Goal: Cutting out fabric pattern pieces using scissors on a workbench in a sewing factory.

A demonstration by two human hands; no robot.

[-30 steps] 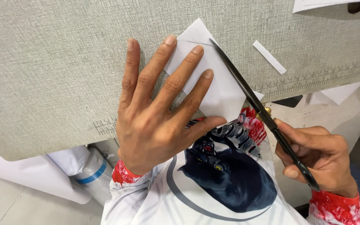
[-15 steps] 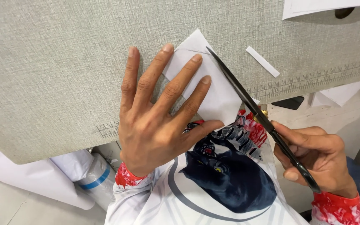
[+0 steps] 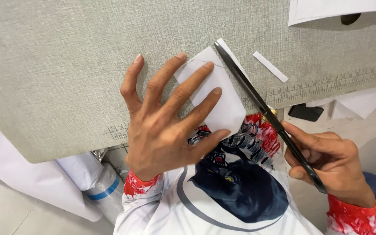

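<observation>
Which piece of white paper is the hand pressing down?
The left hand presses the white paper piece beside the scissors. The thin strip and the corner sheet lie untouched.

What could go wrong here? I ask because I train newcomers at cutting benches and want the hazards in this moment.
1. The left hand presses the white paper piece flat, fingertips close to the long black scissors; a slip might nick them.
2. The paper overhangs the edge of the grey textured cutting board, so it may flex and the cut wander.
3. The right hand grips far behind the tips, perhaps weakening control.
</observation>
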